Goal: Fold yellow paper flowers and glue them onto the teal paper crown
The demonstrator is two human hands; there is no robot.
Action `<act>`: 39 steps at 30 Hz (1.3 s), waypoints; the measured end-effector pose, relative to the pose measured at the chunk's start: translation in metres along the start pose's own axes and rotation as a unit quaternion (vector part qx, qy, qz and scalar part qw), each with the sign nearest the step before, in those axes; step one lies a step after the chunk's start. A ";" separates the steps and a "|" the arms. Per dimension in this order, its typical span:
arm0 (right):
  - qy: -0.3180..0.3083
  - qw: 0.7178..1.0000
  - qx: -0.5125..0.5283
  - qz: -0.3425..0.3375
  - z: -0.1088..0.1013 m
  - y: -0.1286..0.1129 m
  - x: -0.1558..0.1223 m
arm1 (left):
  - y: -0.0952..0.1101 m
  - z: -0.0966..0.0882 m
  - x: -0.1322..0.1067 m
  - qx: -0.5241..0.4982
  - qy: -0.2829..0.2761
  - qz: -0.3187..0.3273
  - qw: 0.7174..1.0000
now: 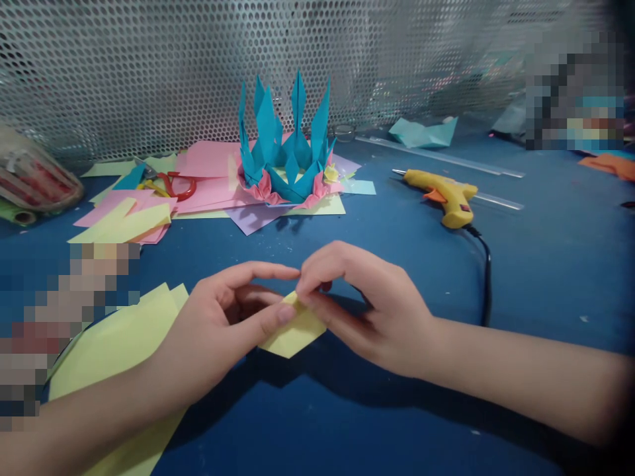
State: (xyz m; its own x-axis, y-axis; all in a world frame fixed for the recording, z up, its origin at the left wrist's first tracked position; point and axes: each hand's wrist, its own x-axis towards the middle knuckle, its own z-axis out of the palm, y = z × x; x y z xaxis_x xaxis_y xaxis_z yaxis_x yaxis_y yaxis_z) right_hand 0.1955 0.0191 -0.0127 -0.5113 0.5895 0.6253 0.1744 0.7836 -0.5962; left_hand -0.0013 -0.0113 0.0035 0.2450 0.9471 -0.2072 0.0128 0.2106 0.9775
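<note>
A small folded piece of yellow paper [296, 336] is held between my two hands, just above the blue table. My left hand [225, 311] grips its left side, thumb on top and the other fingers behind. From the other side, my right hand [370, 304] pinches the paper's upper edge between thumb and fingertips. The index fingertip of the left hand meets the right hand's fingers. Beyond the hands stands a blue folded-paper crown-like piece [292, 155] with tall pointed petals and pink folds around its base. Larger yellow sheets [119, 357] lie beneath my left forearm.
A yellow glue gun [441, 195] with a black cord lies at right, near clear glue sticks [446, 158]. Red-handled scissors [178, 186] rest on pink paper [208, 162] at left. A plastic jar [37, 172] stands far left. Behind everything rises a perforated metal panel [163, 73].
</note>
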 end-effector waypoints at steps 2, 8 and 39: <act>0.001 0.998 -0.047 -0.035 -0.001 0.000 -0.001 | -0.002 -0.002 0.002 0.016 0.030 0.019 0.999; -0.036 0.961 -0.211 -0.174 -0.007 -0.008 0.002 | -0.008 -0.008 0.004 -0.010 0.087 0.039 0.995; -0.010 0.991 -0.087 0.103 0.003 -0.005 0.006 | -0.006 -0.002 -0.002 0.073 0.050 0.077 0.993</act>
State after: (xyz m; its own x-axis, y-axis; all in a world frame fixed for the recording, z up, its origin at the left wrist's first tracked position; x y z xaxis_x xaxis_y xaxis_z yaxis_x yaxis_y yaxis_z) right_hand 0.1893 0.0183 -0.0075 -0.4651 0.7386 0.4881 0.4184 0.6692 -0.6141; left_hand -0.0037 -0.0145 -0.0023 0.1575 0.9863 -0.0497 0.1252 0.0300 0.9917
